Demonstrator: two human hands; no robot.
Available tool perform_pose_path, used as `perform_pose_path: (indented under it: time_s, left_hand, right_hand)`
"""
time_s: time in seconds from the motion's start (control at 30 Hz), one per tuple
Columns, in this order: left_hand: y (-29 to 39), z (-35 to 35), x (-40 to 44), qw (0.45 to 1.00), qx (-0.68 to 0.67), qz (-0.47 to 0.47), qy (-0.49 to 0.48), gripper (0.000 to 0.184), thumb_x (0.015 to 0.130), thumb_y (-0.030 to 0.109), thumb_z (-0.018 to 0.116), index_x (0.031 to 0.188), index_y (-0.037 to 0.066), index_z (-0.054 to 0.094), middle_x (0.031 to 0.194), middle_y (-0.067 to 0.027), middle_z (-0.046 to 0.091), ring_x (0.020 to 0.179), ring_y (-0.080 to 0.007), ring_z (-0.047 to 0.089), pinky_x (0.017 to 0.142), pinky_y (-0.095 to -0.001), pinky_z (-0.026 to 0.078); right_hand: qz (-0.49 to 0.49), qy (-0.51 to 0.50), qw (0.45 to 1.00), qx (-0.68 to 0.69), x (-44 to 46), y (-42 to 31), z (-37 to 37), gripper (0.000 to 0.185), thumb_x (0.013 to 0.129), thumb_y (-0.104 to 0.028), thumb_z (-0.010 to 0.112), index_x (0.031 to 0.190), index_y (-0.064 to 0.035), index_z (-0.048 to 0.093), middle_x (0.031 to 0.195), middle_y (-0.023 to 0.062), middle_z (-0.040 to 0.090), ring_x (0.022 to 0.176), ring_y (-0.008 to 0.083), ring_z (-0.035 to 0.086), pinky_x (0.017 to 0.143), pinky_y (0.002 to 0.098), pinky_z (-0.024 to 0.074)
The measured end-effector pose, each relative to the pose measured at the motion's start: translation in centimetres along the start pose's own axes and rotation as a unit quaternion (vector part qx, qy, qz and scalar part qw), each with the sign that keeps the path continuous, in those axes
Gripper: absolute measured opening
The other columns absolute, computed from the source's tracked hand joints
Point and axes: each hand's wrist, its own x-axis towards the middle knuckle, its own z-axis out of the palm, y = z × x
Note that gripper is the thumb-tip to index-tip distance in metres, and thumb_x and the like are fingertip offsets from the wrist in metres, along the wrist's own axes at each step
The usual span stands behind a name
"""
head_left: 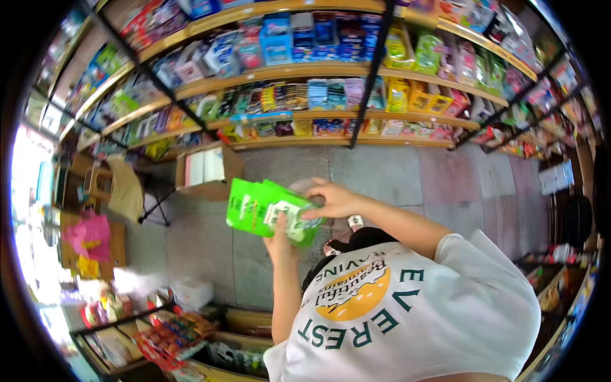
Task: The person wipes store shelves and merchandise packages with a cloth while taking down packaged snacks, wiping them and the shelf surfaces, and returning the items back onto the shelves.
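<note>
Several bright green snack-style packets (254, 207) with white and green printing are in front of my body, overlapping like a small fanned stack. My left hand (280, 240) grips them from below, thumb lying across the front. At the right side of the stack, my right hand (332, 200) is closed on the packets' edge with its fingertips. Something clear and thin, perhaps plastic, shows behind the packets near my right fingers; I cannot make it out.
Wooden shelves (318, 71) full of colourful packets run along the far side. An open cardboard box (214, 167) with white and red contents stands left of centre. A folding stand with a beige cloth (127, 191) and a pink bag (91, 235) are further left. Low shelving (238, 337) lies behind me.
</note>
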Motion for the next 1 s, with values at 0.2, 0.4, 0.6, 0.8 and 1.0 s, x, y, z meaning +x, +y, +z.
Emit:
perform_pose_path:
  time_s: [0.2,0.4,0.6,0.8,1.0]
  left_hand:
    - [-0.4,-2.4,1.4,0.989,0.138,0.025,-0.043,0.037,0.079,0.005,0.060,0.113,-0.002,0.047,0.103,-0.0111,0.056,0.087,-0.0202,0.058,0.073,-0.0313,0.049]
    - [-1.8,3.1,0.9,0.878,0.364,0.174,-0.259,0.028,0.082,0.007,0.054,0.106,-0.007,0.048,0.097,-0.0105,0.057,0.084,-0.0170,0.054,0.077,-0.0295,0.043]
    - [-1.2,5.7,0.1,0.810,0.442,0.135,-0.361,0.022,0.078,0.003,0.058,0.098,-0.006,0.053,0.092,-0.0078,0.059,0.082,-0.0139,0.054,0.073,-0.0258,0.042]
    - [-0.3,7.5,0.9,0.881,0.340,0.075,-0.320,0.034,0.077,0.001,0.059,0.108,-0.005,0.049,0.097,-0.0112,0.058,0.084,-0.0176,0.057,0.074,-0.0291,0.046]
    - [-0.6,10.8,2.4,0.949,0.225,0.032,-0.216,0.039,0.079,0.001,0.057,0.114,-0.006,0.044,0.103,-0.0160,0.055,0.085,-0.0219,0.059,0.073,-0.0327,0.050]
  right_hand:
    - [-0.136,0.221,0.965,-0.040,-1.3,-1.0,-3.0,0.034,0.071,-0.029,0.065,0.104,-0.0220,0.058,0.110,0.0227,0.043,0.098,0.0391,0.049,0.081,0.0417,0.0430]
    - [-0.267,0.256,0.893,-0.257,-2.6,-5.0,-1.6,0.032,0.077,-0.023,0.057,0.109,-0.0262,0.056,0.128,0.0124,0.036,0.105,0.0298,0.046,0.084,0.0399,0.0405]
    - [-0.118,0.249,0.941,-0.196,-1.7,-1.1,-4.9,0.024,0.079,-0.031,0.054,0.098,-0.0169,0.059,0.110,0.0103,0.052,0.095,0.0318,0.051,0.070,0.0377,0.0451]
    - [-0.028,0.438,0.892,0.108,-0.7,7.2,-8.6,0.023,0.083,-0.026,0.054,0.099,-0.0104,0.057,0.100,0.0100,0.056,0.095,0.0215,0.053,0.076,0.0316,0.0445]
    - [-0.053,0.174,0.929,0.323,-2.8,3.4,-7.4,0.029,0.079,-0.030,0.061,0.099,-0.0082,0.056,0.101,0.0037,0.055,0.095,0.0136,0.049,0.084,0.0270,0.0391]
